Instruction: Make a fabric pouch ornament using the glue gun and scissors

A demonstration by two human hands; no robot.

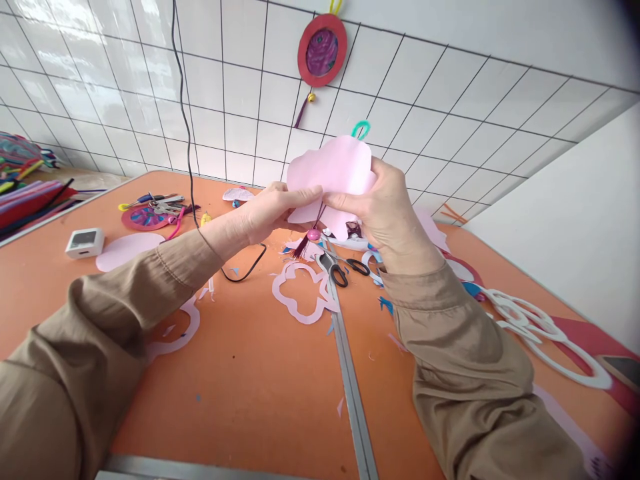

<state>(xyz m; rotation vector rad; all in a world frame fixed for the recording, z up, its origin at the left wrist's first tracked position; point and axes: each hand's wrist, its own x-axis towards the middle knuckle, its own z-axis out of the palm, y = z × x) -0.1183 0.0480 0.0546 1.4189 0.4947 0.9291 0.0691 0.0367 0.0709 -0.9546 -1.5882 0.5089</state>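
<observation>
Both hands hold up a pink cloud-shaped paper ornament (333, 170) above the orange table (250, 373). My left hand (273, 210) pinches its lower left edge. My right hand (383, 207) grips its right side, fingers closed on the paper. A teal pipe-cleaner loop (360, 127) sticks out of the top. From the bottom hangs a cord with a pink bead (313, 234) and a dark red tassel (301, 248).
Black-handled scissors (343, 267) and a pink paper cut-out outline (300, 293) lie under the hands. A metal seam (350, 380) runs down the table. White foam rings (540, 330) lie right; a white timer (84, 241), more scissors (160, 203) and felt sheets (30, 197) left. A red round ornament (323, 50) hangs on the tiled wall.
</observation>
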